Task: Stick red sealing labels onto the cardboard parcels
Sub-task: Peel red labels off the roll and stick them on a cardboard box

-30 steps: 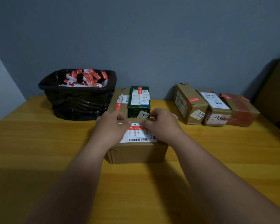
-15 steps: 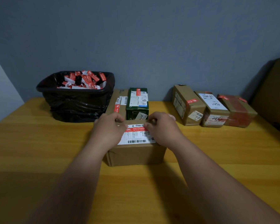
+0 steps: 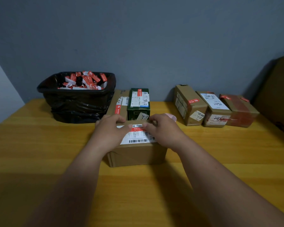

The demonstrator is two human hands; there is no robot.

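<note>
Parcel (image 3: 138, 153) sits mid-worktop (image 3: 39, 153), a red label (image 3: 138, 129) lying across its white shipping sticker (image 3: 138, 140). Left hand (image 3: 111, 128) and right hand (image 3: 164, 128) rest on the parcel's top, fingers curled, thumbs pressing the label's two ends; neither grips anything. Behind stand a green box (image 3: 138, 104) and a black bin (image 3: 77, 99) of red labels; three more parcels (image 3: 215, 108) line up to the right.
</note>
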